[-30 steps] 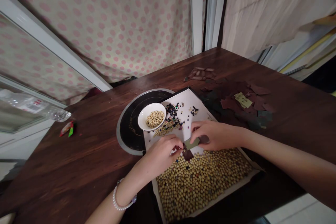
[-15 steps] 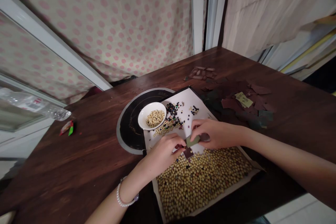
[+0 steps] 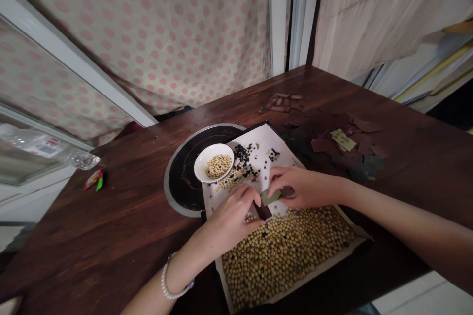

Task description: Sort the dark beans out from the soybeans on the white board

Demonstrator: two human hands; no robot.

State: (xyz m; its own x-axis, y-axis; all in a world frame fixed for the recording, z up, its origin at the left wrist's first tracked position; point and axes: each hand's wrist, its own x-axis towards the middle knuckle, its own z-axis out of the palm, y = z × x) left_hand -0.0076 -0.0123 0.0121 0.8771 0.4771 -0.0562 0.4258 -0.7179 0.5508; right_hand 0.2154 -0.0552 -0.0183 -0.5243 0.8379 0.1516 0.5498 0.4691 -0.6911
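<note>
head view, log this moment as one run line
left hand: at dark scrap | right hand: pinching green scrap | below: soybeans | nearby: white bowl

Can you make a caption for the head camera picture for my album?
The right hand holds a green scrap near the left hand, above a tray of beans.

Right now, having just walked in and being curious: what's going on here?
A person is working over a paper-lined tray covered with soybeans and coloured beads. The right hand holds a small green piece, while the left hand is at a dark piece beside it. A white bowl of soybeans sits by a black round hob.
</note>
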